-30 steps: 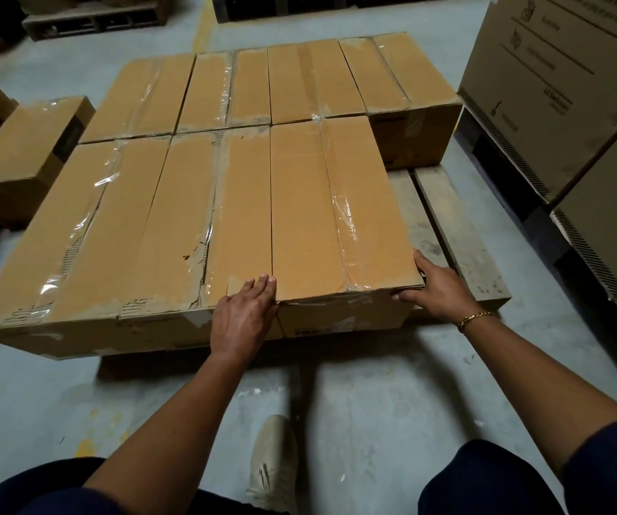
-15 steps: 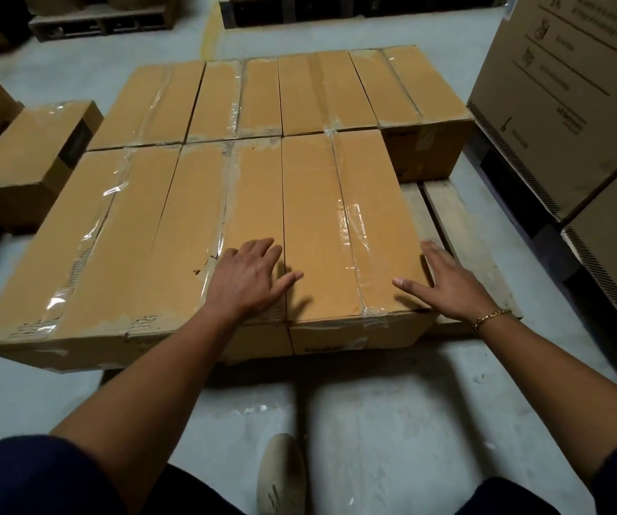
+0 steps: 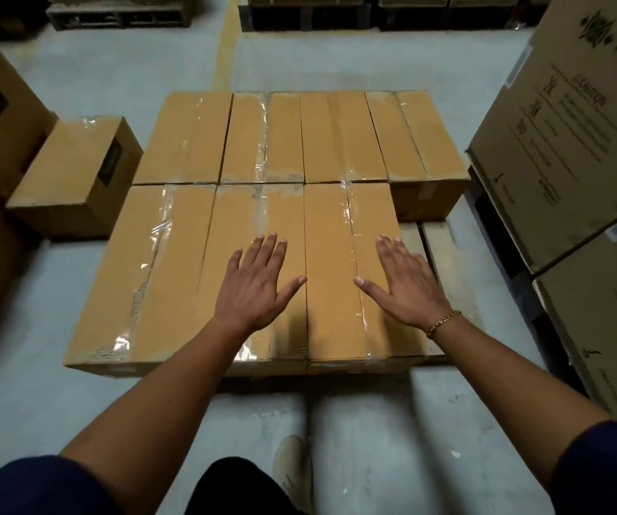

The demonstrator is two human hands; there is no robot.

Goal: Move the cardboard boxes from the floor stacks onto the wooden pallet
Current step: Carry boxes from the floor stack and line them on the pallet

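L hand (image 3: pixel 258 288) & R hand (image 3: pixel 405 288) flat over front boxes (image 3: pixel 331 232), fingers spread, gripping nothing; press evenly, align edges flush w/ neighbours on pallet (image 3: pixel 446 250).

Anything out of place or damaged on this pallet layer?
The near row stops short: bare wooden pallet slats show right of the near-right box, unlike the full far row. Clear tape on the near-left box is wrinkled. Nothing spilled.
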